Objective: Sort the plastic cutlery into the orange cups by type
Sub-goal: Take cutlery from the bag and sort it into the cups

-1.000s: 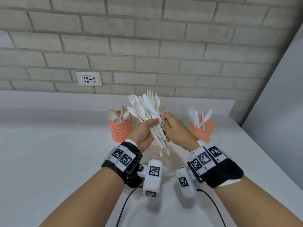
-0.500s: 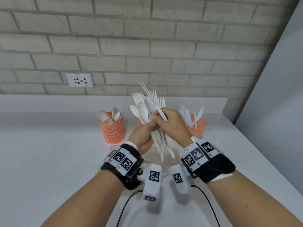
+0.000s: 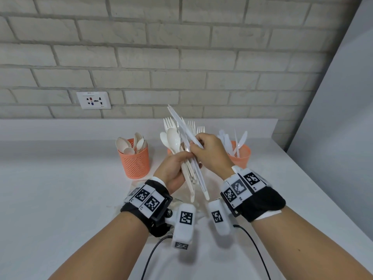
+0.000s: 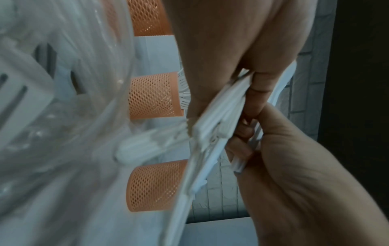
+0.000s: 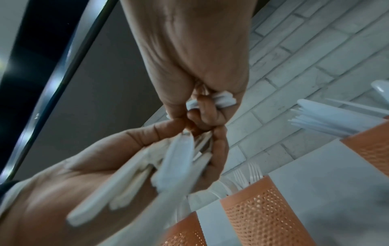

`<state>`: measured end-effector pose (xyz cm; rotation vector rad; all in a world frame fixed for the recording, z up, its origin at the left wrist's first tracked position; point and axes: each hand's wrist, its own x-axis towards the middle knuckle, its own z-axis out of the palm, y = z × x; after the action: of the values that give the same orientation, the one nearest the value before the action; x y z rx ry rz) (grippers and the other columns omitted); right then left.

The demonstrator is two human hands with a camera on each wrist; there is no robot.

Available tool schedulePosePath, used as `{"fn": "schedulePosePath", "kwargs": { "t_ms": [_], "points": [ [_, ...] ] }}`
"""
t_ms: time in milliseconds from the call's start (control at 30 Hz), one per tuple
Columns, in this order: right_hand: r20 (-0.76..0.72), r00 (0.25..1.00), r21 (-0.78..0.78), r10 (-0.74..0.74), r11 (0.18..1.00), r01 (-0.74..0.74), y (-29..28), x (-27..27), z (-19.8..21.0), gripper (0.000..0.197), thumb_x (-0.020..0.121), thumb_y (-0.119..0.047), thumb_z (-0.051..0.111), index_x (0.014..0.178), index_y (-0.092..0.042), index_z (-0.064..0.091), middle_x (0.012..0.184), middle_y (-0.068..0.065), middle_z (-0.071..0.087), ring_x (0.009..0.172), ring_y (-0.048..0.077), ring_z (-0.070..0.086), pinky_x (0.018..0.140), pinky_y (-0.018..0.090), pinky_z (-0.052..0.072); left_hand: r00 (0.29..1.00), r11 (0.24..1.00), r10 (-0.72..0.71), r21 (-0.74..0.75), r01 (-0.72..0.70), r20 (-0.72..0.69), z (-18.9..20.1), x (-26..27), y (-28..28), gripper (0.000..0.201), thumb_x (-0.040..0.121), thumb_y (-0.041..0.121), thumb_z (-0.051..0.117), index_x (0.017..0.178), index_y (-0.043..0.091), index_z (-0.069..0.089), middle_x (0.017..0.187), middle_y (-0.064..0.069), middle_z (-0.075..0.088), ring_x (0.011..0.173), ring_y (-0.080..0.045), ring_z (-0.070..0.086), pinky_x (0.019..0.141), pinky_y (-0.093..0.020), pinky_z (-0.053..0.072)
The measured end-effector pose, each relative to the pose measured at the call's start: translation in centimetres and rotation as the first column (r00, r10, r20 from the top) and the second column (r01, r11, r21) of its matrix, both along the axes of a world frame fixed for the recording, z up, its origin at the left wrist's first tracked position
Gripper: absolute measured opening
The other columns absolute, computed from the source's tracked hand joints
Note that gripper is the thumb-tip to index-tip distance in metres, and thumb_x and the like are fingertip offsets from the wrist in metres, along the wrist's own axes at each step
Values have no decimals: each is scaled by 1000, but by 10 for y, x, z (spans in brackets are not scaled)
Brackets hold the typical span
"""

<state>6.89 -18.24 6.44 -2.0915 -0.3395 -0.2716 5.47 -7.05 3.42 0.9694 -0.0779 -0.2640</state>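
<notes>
Left hand (image 3: pixel 171 168): fingers curled round a mixed bundle (image 3: pixel 186 158) of white plastic cutlery, gripped at the handles, heads pointing up and away.
Right hand (image 3: pixel 210 154): just right of the left hand and touching the bundle; thumb and fingers pinch a knife (image 3: pixel 182 126) that stands proud of the rest, slanting up and to the left.
Bundle contents: two spoon bowls on its left side, several fork heads behind, the long knife in front; exact count cannot be told.
Spoon cup (image 3: pixel 134 160): orange mesh, to the left of the left hand and a little beyond it; already holds several spoons.
Knife cup (image 3: pixel 240 156): orange mesh, just beyond and right of the right hand; already holds several knives.
Fork cup (image 5: pixel 261 209): beyond the two hands, mostly hidden by them in the head view; the right wrist view shows fork tines standing in it.
Clear container (image 4: pixel 63 99): transparent plastic, below the hands; whether any cutlery remains in it cannot be told.
Done: each of the three cups has pieces of its own type in it.
Left: the whole held bundle is still unsorted; spoons, forks and at least this knife.
Step in hand, as judged: drawing the knife out for the cup nearest the right hand.
Progress, as judged: somewhere past the middle, not near the end.
</notes>
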Motion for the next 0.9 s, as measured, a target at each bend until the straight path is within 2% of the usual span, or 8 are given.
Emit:
{"fn": "schedulePosePath", "kwargs": {
  "t_ms": [100, 233, 367, 467, 533, 600, 733, 900],
  "points": [
    [-61, 998, 50, 25, 999, -22, -6, 1, -3, 12, 88, -9, 55, 77, -7, 58, 70, 8, 59, 62, 23, 60, 59, 38, 57, 1000, 1000, 6, 29, -5, -12, -2, 2, -3, 26, 88, -6, 41, 107, 1, 57, 85, -12, 62, 80, -22, 59, 83, -35, 49],
    [-113, 993, 71, 34, 997, -26, -11, 0, -7, 15, 84, -13, 65, 81, 1, 60, 70, 11, 61, 61, 24, 62, 57, 34, 55, 999, 993, 16, 113, -20, 37, -3, 1, -9, 31, 88, -13, 39, 102, 5, 60, 79, -8, 67, 71, -16, 65, 72, -30, 52],
    [-101, 995, 75, -7, 997, 15, -16, 2, -7, 17, 86, -13, 53, 89, 3, 58, 76, 12, 59, 68, 23, 56, 68, 41, 50, 999, 999, 10, 30, -11, 36, -3, 4, -14, 25, 91, -8, 44, 99, 7, 63, 81, -8, 71, 74, -17, 69, 74, -30, 58],
    [-88, 996, 129, -10, 991, 22, -23, 1, 0, 17, 96, -17, 40, 103, -4, 46, 82, 11, 59, 70, 20, 56, 68, 38, 47, 1000, 998, -1, -60, 2, 12, -2, 7, -15, 22, 89, -5, 49, 102, 5, 63, 84, -5, 71, 77, -15, 68, 77, -29, 57],
    [-20, 998, 148, -51, 988, 53, -32, 4, 7, 17, 99, -18, 35, 107, -6, 44, 77, 5, 54, 66, 15, 51, 65, 32, 43, 998, 997, 45, -64, -47, -35, -4, 10, -14, 23, 87, -6, 51, 105, 6, 59, 81, -5, 67, 69, -12, 66, 68, -25, 57],
    [69, 991, 184, -112, 978, 97, -46, 13, 14, 21, 100, -20, 35, 111, -7, 48, 73, -2, 48, 63, 9, 46, 62, 24, 40, 994, 994, 94, -56, -97, -47, -7, 12, -14, 24, 87, -9, 51, 102, 8, 58, 77, -5, 65, 63, -11, 65, 60, -22, 55],
    [174, 953, 279, -248, 940, 194, -75, 38, 19, 23, 101, -20, 34, 113, -8, 49, 75, -6, 50, 73, 3, 51, 65, 1, 41, 996, 996, 88, -31, -87, 11, -7, 11, -13, 27, 87, -8, 51, 111, 5, 55, 74, -2, 69, 63, -9, 66, 58, -21, 54],
    [67, 951, 295, -302, 916, 270, -93, 60, -20, 18, 100, -19, 35, 109, -9, 47, 78, -1, 52, 75, 10, 53, 69, 18, 47, 998, 999, 33, -30, -32, 47, -6, 11, -12, 39, 89, -6, 49, 128, -2, 47, 79, -2, 72, 64, -8, 66, 60, -21, 55]
  ]
}}
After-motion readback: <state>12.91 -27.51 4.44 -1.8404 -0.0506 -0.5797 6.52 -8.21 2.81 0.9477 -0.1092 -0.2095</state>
